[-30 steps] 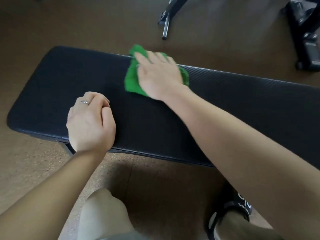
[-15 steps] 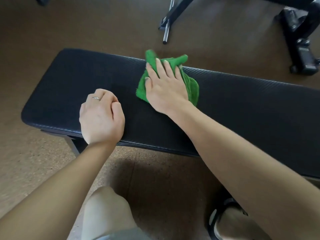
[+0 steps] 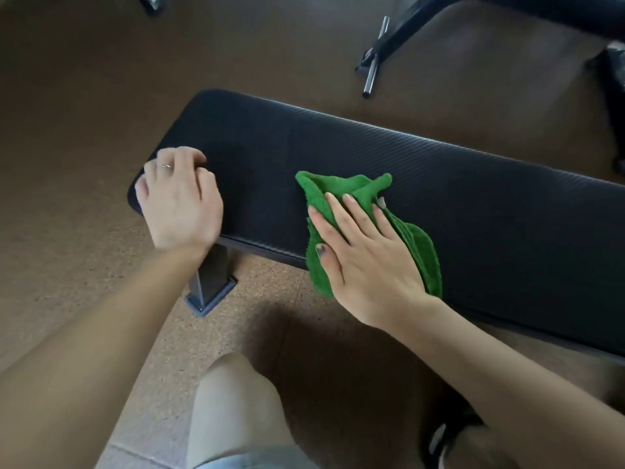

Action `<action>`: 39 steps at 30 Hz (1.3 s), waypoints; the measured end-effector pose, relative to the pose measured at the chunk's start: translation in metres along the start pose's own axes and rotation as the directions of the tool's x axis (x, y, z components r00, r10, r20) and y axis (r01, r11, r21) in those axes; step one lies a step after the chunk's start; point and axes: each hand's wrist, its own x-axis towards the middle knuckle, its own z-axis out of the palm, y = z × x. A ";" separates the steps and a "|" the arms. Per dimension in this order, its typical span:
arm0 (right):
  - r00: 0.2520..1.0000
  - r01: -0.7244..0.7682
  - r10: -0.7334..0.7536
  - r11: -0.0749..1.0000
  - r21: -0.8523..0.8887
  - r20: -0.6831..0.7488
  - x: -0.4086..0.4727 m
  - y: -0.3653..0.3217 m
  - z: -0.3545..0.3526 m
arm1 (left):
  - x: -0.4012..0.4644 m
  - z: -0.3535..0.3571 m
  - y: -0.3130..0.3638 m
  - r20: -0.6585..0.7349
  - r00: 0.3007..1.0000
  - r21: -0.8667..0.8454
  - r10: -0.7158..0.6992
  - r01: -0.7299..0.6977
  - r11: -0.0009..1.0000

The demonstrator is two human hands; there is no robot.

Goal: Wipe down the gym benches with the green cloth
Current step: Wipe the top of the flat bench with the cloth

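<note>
A: From the head camera, where does the green cloth (image 3: 416, 245) sit?

B: On the near edge of the black bench pad (image 3: 473, 184), about midway along the part in view. It is crumpled, and its near left corner hangs over the pad's front edge.

A: And the right hand (image 3: 368, 262)?

B: Laid flat on top of the cloth, palm down, fingers (image 3: 333, 211) straight and spread, pointing to the far left. It presses the cloth rather than clutching it; nothing is pinched between the fingers.

A: The left hand (image 3: 179, 201)?

B: Resting on the left end of the pad, at its near corner. The fingers are curled under into a loose fist with nothing in it, and a thin ring (image 3: 164, 166) shows on one finger.

A: What else is around?

B: A metal bench leg (image 3: 211, 282) stands on the speckled brown floor (image 3: 67, 96) just below the left wrist. Far right, a dark equipment frame (image 3: 406, 32) with a chrome bar (image 3: 373, 62). Nearest the camera, a knee in beige fabric (image 3: 233, 411).
</note>
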 end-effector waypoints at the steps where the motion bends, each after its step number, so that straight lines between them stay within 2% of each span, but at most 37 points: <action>1: 1.000 0.026 -0.026 1.000 -0.001 -0.004 0.018 -0.002 0.000 | 0.006 0.002 -0.007 0.006 0.999 0.005 -0.042 0.042 0.999; 6: 0.994 0.092 -0.091 0.996 0.011 -0.063 0.111 -0.019 0.003 | 0.008 0.018 -0.018 -0.005 1.000 0.066 -0.023 0.023 0.998; 10: 0.998 0.064 -0.063 0.997 0.030 -0.030 0.154 -0.028 -0.001 | 0.007 0.017 -0.022 -0.023 1.000 0.039 -0.012 0.013 0.999; 15: 0.996 0.077 -0.073 0.995 0.070 -0.054 0.073 -0.033 -0.002 | 0.004 0.014 -0.021 -0.030 1.000 0.035 -0.005 0.006 0.999; 19: 0.983 0.184 -0.184 0.982 -0.046 0.014 0.020 -0.028 0.001 | 0.004 0.016 -0.021 -0.030 0.999 0.031 -0.020 0.021 0.999; 24: 0.960 0.279 -0.278 0.957 -0.074 0.023 0.063 -0.036 0.002 | 0.002 0.020 -0.022 -0.051 0.999 0.025 -0.004 0.005 1.000; 29: 0.967 0.255 -0.254 0.967 0.027 -0.026 0.144 -0.063 0.003 | 0.003 0.018 -0.026 -0.063 0.998 0.003 -0.002 0.002 1.000; 33: 0.978 0.210 -0.210 0.977 0.040 -0.010 0.175 -0.073 0.000 | 0.006 0.017 -0.025 -0.016 1.000 -0.018 -0.013 0.013 1.000; 36: 0.956 0.294 -0.291 0.954 0.059 -0.045 0.121 -0.061 0.000 | 0.003 0.011 -0.024 0.048 0.998 0.022 -0.032 0.031 0.999; 39: 0.920 0.390 -0.391 0.919 0.047 0.002 0.064 -0.028 -0.004 | 0.006 0.000 -0.023 0.175 0.983 0.020 -0.060 0.057 0.998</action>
